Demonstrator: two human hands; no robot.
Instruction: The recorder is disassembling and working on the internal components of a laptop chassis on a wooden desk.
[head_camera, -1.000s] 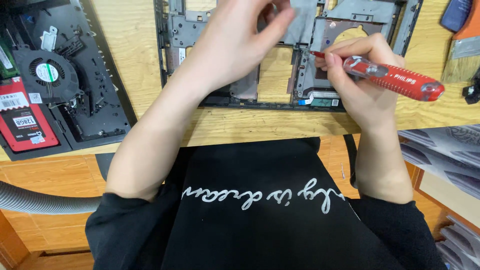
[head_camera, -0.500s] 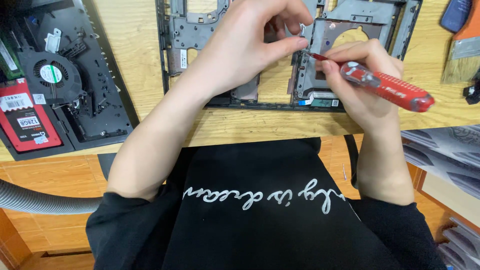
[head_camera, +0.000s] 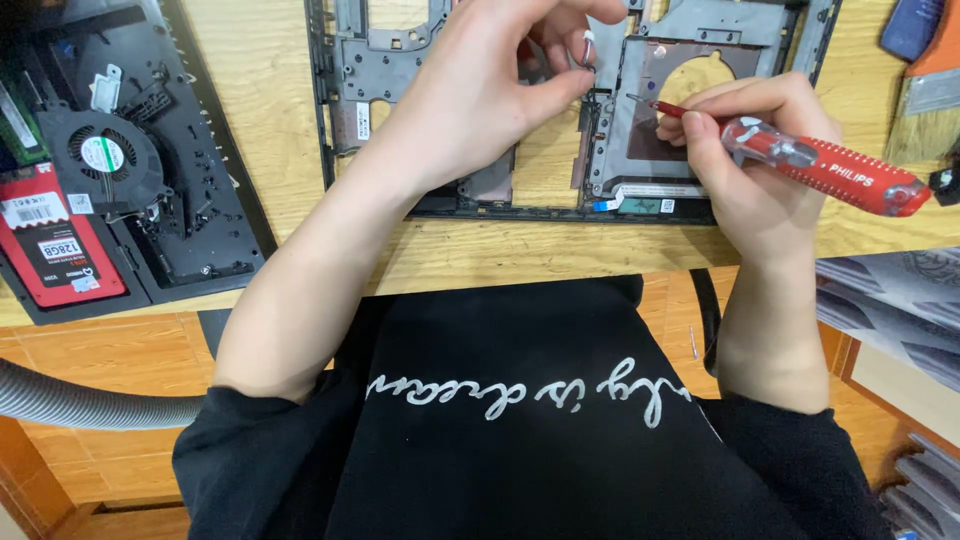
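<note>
The left hand (head_camera: 480, 95) has slid right and lower over the grey stripped laptop chassis (head_camera: 400, 70), fingertips now pinching a small part at the centre bar. The right hand (head_camera: 745, 165) has tipped the red-handled screwdriver (head_camera: 820, 165) flatter, its tip drawn slightly back.

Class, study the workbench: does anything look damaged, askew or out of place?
Nothing looks broken. The laptop frame lies stripped and open, the left hand pinches a small part above it, and the right hand holds a red screwdriver.
</note>
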